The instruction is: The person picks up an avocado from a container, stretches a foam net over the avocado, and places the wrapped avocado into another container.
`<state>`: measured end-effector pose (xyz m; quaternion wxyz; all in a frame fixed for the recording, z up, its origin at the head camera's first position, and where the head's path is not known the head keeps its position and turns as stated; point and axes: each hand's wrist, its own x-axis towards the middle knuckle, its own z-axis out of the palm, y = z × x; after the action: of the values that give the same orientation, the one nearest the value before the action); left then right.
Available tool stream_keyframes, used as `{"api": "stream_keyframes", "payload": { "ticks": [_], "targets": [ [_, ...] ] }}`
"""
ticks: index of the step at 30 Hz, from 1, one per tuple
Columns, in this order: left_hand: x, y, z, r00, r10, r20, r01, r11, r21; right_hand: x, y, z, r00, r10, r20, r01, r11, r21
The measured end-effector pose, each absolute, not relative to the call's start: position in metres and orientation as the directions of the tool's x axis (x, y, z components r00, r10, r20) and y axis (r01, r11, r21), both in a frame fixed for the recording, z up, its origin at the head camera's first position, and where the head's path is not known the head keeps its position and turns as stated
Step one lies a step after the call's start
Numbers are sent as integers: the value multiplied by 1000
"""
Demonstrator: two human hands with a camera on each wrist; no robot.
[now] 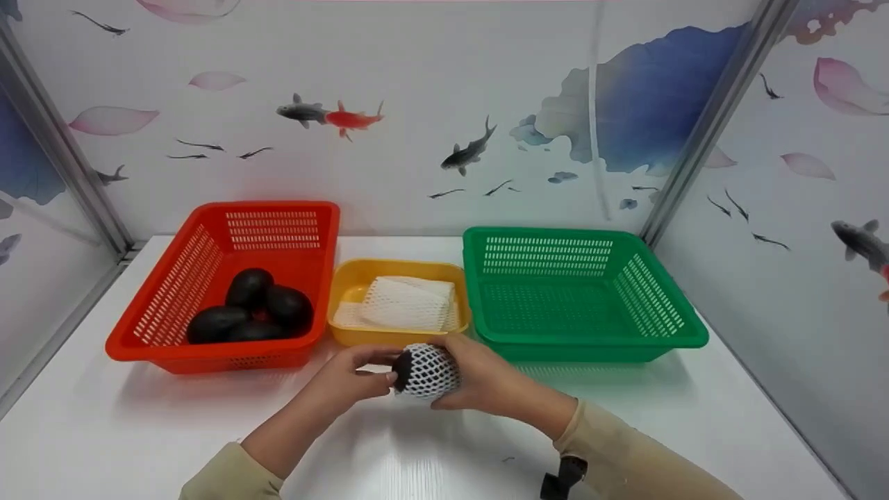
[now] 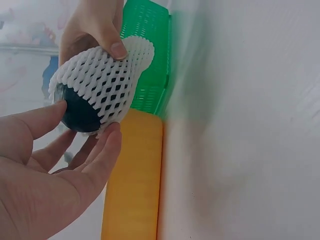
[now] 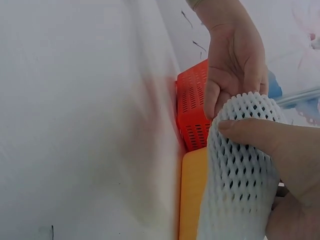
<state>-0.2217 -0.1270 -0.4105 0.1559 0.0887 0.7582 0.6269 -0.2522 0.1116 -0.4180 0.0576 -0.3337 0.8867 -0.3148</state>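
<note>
White foam net sleeve (image 1: 432,375) covers most of a black oval fruit (image 2: 80,114), leaving one dark end bare. The left hand (image 1: 354,376) pinches around that end, thumb opposite curved fingers; the right hand (image 1: 483,375) grips the netted part—thumb lying across the mesh. Together they hold it above the worktop (image 1: 389,458), near the yellow tray (image 1: 389,337) of folded foam nets (image 1: 410,302)—between the red basket (image 1: 215,353) and the green basket (image 1: 583,341).
</note>
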Motion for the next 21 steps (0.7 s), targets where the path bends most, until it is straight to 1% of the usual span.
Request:
{"api": "stream_keyframes", "payload": {
  "ticks": [4,9,15,18,21],
  "targets": [
    [-221,-130,-409,-936,327,-128,-91,124,988,-253,112,-416,-759,-633,149,-592,578,-562],
    [-221,-133,-411,-934,332,-131,-112,75,991,-251,113,-414,-755,-639,146,-589,564,-578],
    [-219,-138,-414,-893,416,-171,-182,15,983,-249,112,-413,-727,-668,159,-607,518,-602],
    [-219,-139,-415,-874,451,-182,-206,-4,979,-248,111,-412,-699,-691,181,-642,496,-585],
    [-220,-138,-416,-871,461,-169,-205,-28,978,-247,110,-411,-678,-706,205,-672,482,-562]
  ]
}}
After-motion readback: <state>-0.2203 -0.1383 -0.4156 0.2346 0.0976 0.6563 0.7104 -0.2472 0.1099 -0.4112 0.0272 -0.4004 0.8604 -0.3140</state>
